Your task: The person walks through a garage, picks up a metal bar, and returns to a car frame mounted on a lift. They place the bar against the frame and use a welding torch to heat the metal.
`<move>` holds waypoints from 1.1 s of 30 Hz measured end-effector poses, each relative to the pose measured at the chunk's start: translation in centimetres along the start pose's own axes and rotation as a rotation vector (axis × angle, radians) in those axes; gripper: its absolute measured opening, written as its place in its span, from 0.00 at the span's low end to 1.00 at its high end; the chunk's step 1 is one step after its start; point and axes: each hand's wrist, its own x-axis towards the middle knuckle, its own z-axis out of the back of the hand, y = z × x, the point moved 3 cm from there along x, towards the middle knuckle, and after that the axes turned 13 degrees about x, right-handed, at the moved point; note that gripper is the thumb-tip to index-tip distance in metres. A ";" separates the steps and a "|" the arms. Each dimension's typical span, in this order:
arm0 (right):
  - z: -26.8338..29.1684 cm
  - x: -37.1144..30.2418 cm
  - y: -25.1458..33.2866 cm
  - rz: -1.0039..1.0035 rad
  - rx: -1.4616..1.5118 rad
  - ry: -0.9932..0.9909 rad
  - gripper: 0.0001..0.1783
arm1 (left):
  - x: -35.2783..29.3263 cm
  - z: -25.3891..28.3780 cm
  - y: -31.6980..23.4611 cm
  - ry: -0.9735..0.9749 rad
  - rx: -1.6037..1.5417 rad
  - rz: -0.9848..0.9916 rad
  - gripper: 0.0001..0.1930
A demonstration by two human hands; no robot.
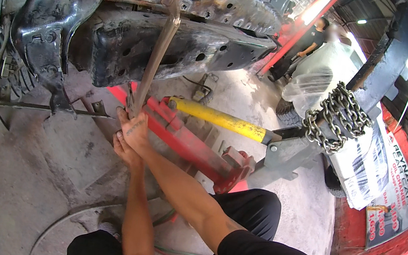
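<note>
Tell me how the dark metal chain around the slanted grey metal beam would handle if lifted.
The dark metal chain is probably floppy, since its separate links curve in loops. Its many thick links suggest it is heavy for its size. Wrapped around the slanted grey metal beam, it would likely resist being lifted straight off.

Sole view: head-worn left fisheye, facing down and forward. Left hand point(127, 152) and right hand point(135, 131) near; beam point(137, 45) just beyond; another person point(307, 42) farther off.

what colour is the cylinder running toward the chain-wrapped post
Mostly yellow; the cylinder shows best in the head view.
</note>
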 end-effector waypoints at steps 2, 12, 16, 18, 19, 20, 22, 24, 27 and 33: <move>0.1 0.2 -1.0 0.008 -0.071 0.016 0.18 | -0.1 -0.4 -0.1 -0.026 0.024 0.003 0.20; 0.2 0.1 -0.3 -0.046 -0.090 0.192 0.28 | 2.5 0.3 3.2 0.149 -0.205 0.083 0.23; 7.5 -0.8 1.2 0.027 -0.222 0.326 0.37 | -0.8 2.4 1.2 0.059 -0.092 0.467 0.26; 10.9 -1.6 -0.4 0.085 0.107 0.359 0.32 | -2.2 4.5 1.8 0.040 -0.048 0.548 0.24; 13.5 -3.7 -0.2 0.051 -0.034 0.360 0.30 | -3.2 5.5 1.2 0.054 -0.004 0.588 0.21; 16.2 -4.8 1.4 0.035 -0.185 0.358 0.27 | -3.9 6.5 1.2 0.095 0.069 0.611 0.18; 20.8 -10.3 4.7 -0.041 -0.291 0.496 0.26 | -4.2 7.9 1.2 0.169 0.155 0.623 0.15; 24.3 -15.9 8.5 -0.041 -0.456 0.577 0.24 | -3.7 7.9 1.2 0.247 0.183 0.600 0.14; 28.8 -24.7 13.5 0.114 -0.672 0.680 0.23 | -3.9 6.8 -2.2 0.338 0.262 0.601 0.14; 34.7 -34.9 14.2 0.331 -0.979 0.824 0.23 | -4.3 6.4 -0.3 0.475 0.410 0.625 0.12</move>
